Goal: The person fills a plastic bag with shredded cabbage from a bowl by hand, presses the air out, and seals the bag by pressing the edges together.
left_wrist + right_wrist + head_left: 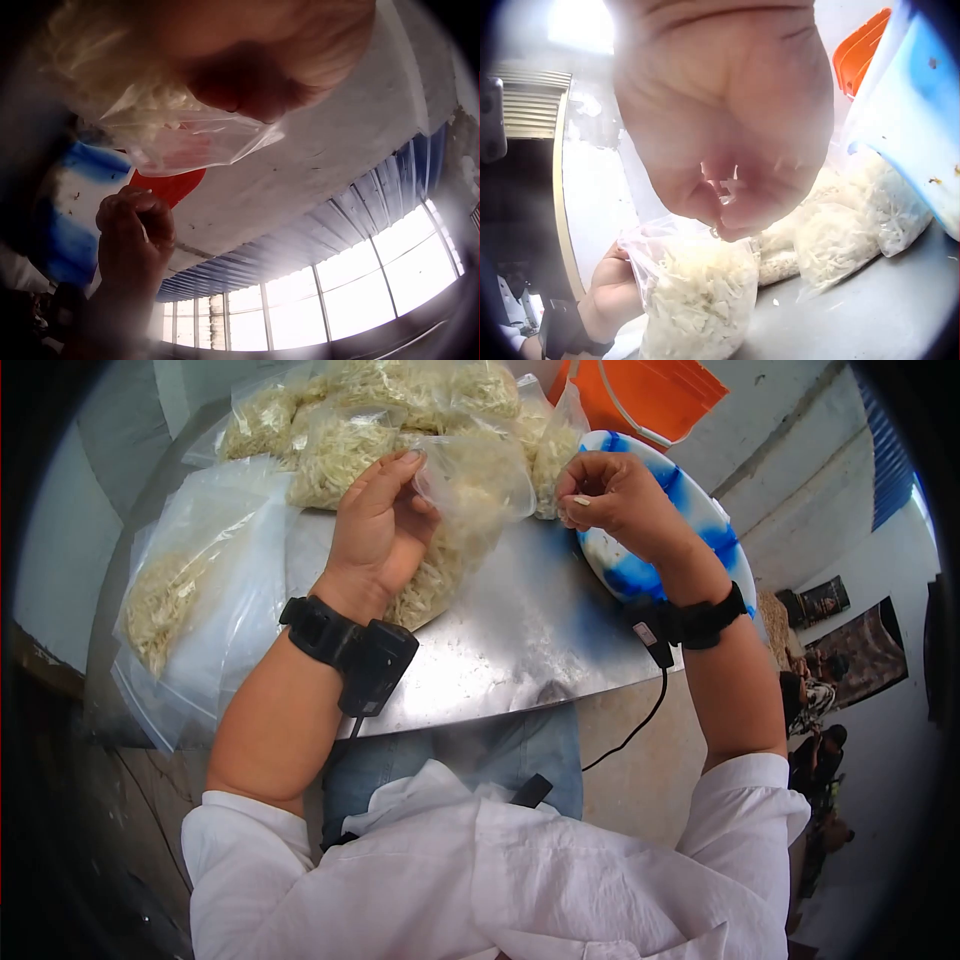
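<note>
My left hand point(385, 530) grips the top edge of a clear plastic bag point(701, 300), which stands upright and is partly filled with pale shredded strips. In the right wrist view the bag's mouth lies just below my right hand point(625, 505). That hand, beside the bag in the head view, has its fingertips drawn together on a few small pale strips point(729, 186). One short piece point(581, 501) shows against its thumb. Under the right forearm is a blue and white basin point(735, 565).
Several filled bags point(345, 445) crowd the back of the metal table point(470, 685). Flat plastic bags point(250, 530) lie at the left, with a partly filled bag point(165, 595) on them. An orange bucket point(640, 400) stands behind the basin. People point(820, 745) are at the far right.
</note>
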A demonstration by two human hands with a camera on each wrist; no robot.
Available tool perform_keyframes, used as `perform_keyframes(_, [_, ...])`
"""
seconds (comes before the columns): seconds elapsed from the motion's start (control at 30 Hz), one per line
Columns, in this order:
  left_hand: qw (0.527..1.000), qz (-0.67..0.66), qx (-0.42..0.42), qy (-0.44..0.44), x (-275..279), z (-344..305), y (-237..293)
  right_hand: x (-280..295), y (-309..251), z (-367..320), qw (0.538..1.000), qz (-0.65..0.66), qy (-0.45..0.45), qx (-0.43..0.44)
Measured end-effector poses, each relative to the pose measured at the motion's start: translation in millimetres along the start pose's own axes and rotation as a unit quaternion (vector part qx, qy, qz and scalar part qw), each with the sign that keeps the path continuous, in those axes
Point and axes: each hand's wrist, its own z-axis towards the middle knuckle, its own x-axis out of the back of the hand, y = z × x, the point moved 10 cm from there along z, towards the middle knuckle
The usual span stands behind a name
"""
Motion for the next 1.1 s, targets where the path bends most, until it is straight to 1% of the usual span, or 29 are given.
perform_keyframes(0.03, [1.0,0.001,-0.001,-0.003,-0.9,0.3,0.3,4.1,-12.1,4.5,0.999,0.012,0.02,0.026])
perform_keyframes(0.07, [1.0,-0.001,-0.001,-0.001,-0.8,0.4,0.3,2.7,-21.1,9.6,0.999,0.011,0.022,0.028])
perform_keyframes(0.13, [1.0,-0.003,-0.002,0.0,-1.3,-0.4,1.1,1.1,-51.2,19.7,0.993,-0.052,0.052,0.092])
perform_keyframes(0.17, [1.0,-0.003,-0.001,0.006,-0.8,-0.6,1.5,-3.1,-61.1,25.9,0.989,-0.089,0.054,0.109])
perform_keyframes(0.2, [1.0,-0.004,0.001,0.013,-0.5,-1.0,1.6,-8.5,-69.1,29.6,0.988,-0.09,0.054,0.111])
perform_keyframes(0.3, [1.0,0.001,-0.002,0.01,-3.5,-1.6,3.0,-38.1,-68.8,43.0,0.983,-0.182,-0.016,0.036])
perform_keyframes(0.33, [1.0,0.001,-0.003,0.009,-3.5,-1.8,4.0,-39.0,-67.3,46.2,0.982,-0.182,-0.015,0.037])
perform_keyframes(0.4, [1.0,-0.012,0.004,0.001,-4.1,-2.1,4.1,-55.3,-68.9,50.6,0.943,-0.31,-0.071,0.098])
perform_keyframes(0.43, [1.0,-0.013,0.002,0.001,-4.1,-1.9,5.2,-55.1,-72.0,51.2,0.943,-0.305,-0.061,0.116])
perform_keyframes(0.47, [1.0,-0.012,0.001,0.003,-4.5,-2.3,6.0,-56.3,-71.9,52.9,0.943,-0.305,-0.063,0.117])
perform_keyframes(0.53, [1.0,-0.013,0.0,0.007,-4.0,-3.2,6.2,-50.6,-74.3,57.1,0.962,-0.245,-0.027,0.117])
perform_keyframes(0.57, [1.0,-0.009,-0.002,0.008,-4.1,-2.9,6.2,-51.0,-74.0,58.2,0.962,-0.245,-0.028,0.116])
perform_keyframes(0.63, [1.0,-0.006,-0.003,0.01,-3.9,-2.2,6.6,-58.4,-81.4,57.6,0.917,-0.361,-0.039,0.168])
perform_keyframes(0.67, [1.0,-0.004,-0.005,0.006,-4.9,-2.0,6.9,-57.7,-78.3,59.7,0.917,-0.36,-0.04,0.167])
perform_keyframes(0.73, [1.0,-0.003,-0.005,0.002,-6.7,-2.3,7.8,-69.1,-73.4,59.2,0.882,-0.411,-0.075,0.218])
perform_keyframes(0.77, [1.0,-0.005,-0.003,0.006,-6.9,-2.9,7.9,-69.1,-68.4,61.0,0.882,-0.411,-0.075,0.217])
perform_keyframes(0.83, [1.0,-0.006,0.001,0.008,-6.7,-3.4,6.8,-76.2,-78.3,53.9,0.841,-0.457,-0.055,0.284])
perform_keyframes(0.87, [1.0,-0.008,0.002,0.01,-5.9,-3.1,6.9,-74.8,-78.9,52.9,0.841,-0.457,-0.054,0.283])
perform_keyframes(0.93, [1.0,-0.011,0.002,0.012,-5.0,-2.8,6.8,-69.6,-83.6,53.5,0.881,-0.425,-0.058,0.201])
perform_keyframes(0.97, [1.0,-0.01,0.0,0.01,-5.0,-2.8,6.8,-69.5,-83.3,52.9,0.881,-0.424,-0.057,0.2])
perform_keyframes(1.03, [1.0,-0.008,0.0,0.008,-4.1,-2.1,6.4,-67.4,-80.3,52.8,0.909,-0.368,-0.066,0.183])
perform_keyframes(1.07, [1.0,-0.011,-0.002,0.009,-2.3,-1.2,6.4,-65.9,-80.0,52.4,0.91,-0.367,-0.065,0.182])
perform_keyframes(1.1, [1.0,-0.015,-0.004,0.011,-1.1,-0.6,6.7,-67.1,-79.3,51.3,0.922,-0.332,-0.088,0.182])
